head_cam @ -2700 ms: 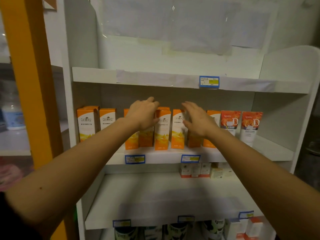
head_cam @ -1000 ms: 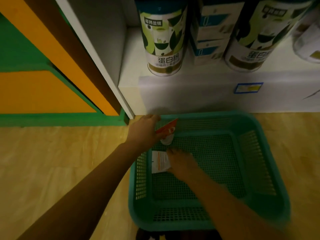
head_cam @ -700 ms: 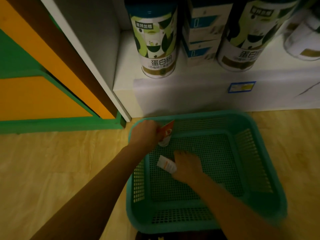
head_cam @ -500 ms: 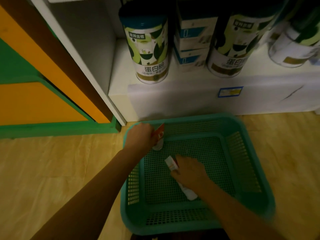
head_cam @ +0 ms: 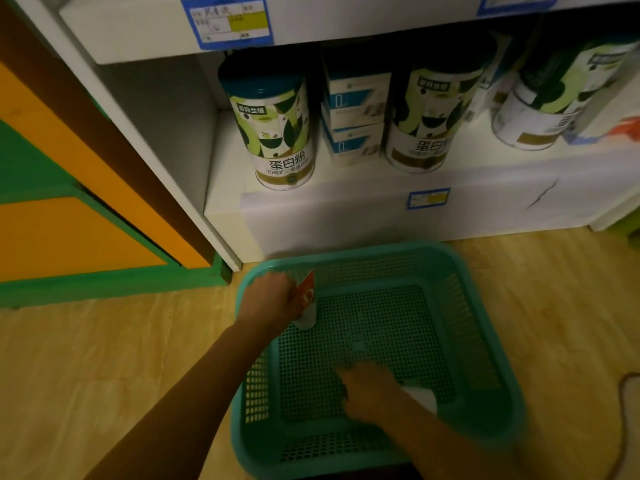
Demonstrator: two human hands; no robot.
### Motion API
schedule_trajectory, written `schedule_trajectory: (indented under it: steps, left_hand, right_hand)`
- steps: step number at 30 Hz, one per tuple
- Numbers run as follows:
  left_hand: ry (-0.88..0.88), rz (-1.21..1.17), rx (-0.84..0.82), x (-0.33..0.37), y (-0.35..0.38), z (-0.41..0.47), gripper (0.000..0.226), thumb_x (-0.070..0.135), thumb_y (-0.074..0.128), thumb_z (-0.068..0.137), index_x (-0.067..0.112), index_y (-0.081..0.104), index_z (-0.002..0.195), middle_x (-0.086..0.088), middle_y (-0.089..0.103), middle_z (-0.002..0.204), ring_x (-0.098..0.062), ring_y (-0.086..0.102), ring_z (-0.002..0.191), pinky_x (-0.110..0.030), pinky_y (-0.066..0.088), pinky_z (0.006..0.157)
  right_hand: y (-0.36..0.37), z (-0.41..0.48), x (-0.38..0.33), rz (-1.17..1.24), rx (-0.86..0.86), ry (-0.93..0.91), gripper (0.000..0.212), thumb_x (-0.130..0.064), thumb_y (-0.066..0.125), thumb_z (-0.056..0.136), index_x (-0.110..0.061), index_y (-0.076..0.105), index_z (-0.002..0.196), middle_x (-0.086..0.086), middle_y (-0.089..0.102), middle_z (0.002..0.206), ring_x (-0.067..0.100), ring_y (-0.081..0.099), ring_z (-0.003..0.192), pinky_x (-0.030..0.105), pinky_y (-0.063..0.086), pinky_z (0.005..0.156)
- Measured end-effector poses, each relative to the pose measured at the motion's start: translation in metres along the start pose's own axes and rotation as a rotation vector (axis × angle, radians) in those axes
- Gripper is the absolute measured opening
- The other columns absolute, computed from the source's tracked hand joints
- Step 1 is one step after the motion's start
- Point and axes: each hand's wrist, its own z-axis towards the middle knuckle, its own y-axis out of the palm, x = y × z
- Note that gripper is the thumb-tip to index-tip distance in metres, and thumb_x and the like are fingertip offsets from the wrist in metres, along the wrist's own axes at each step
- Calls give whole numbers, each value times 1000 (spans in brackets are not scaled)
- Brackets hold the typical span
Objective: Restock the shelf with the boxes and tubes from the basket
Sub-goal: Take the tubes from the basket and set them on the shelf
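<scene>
**Held stock**
- Left hand (head_cam: 266, 301): at the far-left corner of the basket (head_cam: 346, 252), fingers curled round an orange-and-white tube (head_cam: 306, 299), cap end down, just above the mesh.
- Right hand (head_cam: 370, 393): over the basket's near half, closed on a white tube (head_cam: 422, 398). Only the tube's end shows beside the wrist, and blur hides how the fingers lie.
- No other stock is visible in the basket.

**Risks**
- The white tube looks held near one end, so it may slip or swing when lifted.
- The orange-and-white tube sits close to the basket wall and could catch the rim on the way up.
- With one tube in each hand, neither hand is free to steady goods on the shelf (head_cam: 346, 209), so a placed tube may topple.

**Surroundings**
- The lowest shelf stands just beyond the basket's far edge. It carries tall green-printed cans (head_cam: 277, 133) with blue-and-white boxes (head_cam: 353, 109) between them.
- A price label (head_cam: 428, 198) is stuck on the shelf's front edge.
- An orange and green cabinet (head_cam: 69, 230) stands to the left on the wooden floor (head_cam: 104, 358).
- A cable (head_cam: 625, 403) lies at the floor's right edge.

**Obstructions**
- The cans crowd the lowest shelf, leaving little room there.
- The upper shelf board (head_cam: 138, 32) overhangs the path upward.
</scene>
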Motion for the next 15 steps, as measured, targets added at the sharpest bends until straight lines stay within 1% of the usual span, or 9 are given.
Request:
schedule_trajectory:
  steps: [1,3,5,6,9,12,13,14,15]
  left_hand:
    - [-4,-1,-4,0,0,0,28,31,55,89,9,72,86,0,58,71,-15,54,64,-21,33,49]
    - [-7,-4,-17,-1,1,1,27,30,56,88,8,71,87,-1,59,72,-17,56,65,-25,42,57]
    - [5,-15,-31,-1,1,0,28,31,56,88,8,71,87,-1,60,73,-18,60,67,-27,48,62]
    - [11,-16,-33,-2,0,0,28,32,56,89,8,71,87,0,60,74,-17,59,67,-27,48,63]
    - [32,15,-37,2,-8,-4,33,35,52,89,9,72,85,-1,59,73,-19,61,69,-28,45,62]
    - [54,46,-45,10,-24,-10,36,37,50,90,9,72,83,-3,60,73,-22,64,72,-29,46,63]
    - [66,64,-42,13,-30,-11,36,37,50,89,9,72,83,-5,61,74,-24,65,75,-30,47,65]
    - [78,81,-38,17,-38,-13,36,37,50,89,9,71,81,-6,60,73,-27,66,78,-30,46,65]
    - [89,91,-30,21,-46,-15,34,36,50,89,10,69,77,-5,57,70,-27,65,78,-29,45,64]
  right_hand:
    - [-2,-1,2,-36,-11,4,46,-23,40,95,-12,35,139,17,50,132,30,50,118,38,41,99]
    - [-9,-2,8,-74,-42,43,49,-21,38,96,-13,28,144,17,37,145,31,41,128,42,34,108]
    - [-22,-9,13,-11,-63,80,57,-21,41,95,-15,19,148,15,25,153,30,32,136,41,29,114]
    - [-29,-14,17,60,-63,107,61,-20,42,94,-15,16,148,14,26,152,29,34,135,40,29,113]
    - [-43,-30,31,303,-70,150,68,-19,49,92,-15,11,148,12,44,139,25,50,120,34,41,99]
    - [-54,-49,44,514,34,125,77,-32,57,87,-23,8,145,11,50,131,23,57,106,32,49,93]
    - [-60,-57,48,543,89,116,75,-34,57,87,-25,10,144,10,53,126,21,59,98,30,51,87]
    - [-66,-65,52,560,152,113,67,-34,57,87,-27,18,140,8,54,121,18,58,91,26,51,81]
    - [-72,-73,56,562,230,120,53,-34,57,87,-27,30,132,5,52,115,15,55,86,24,50,78]
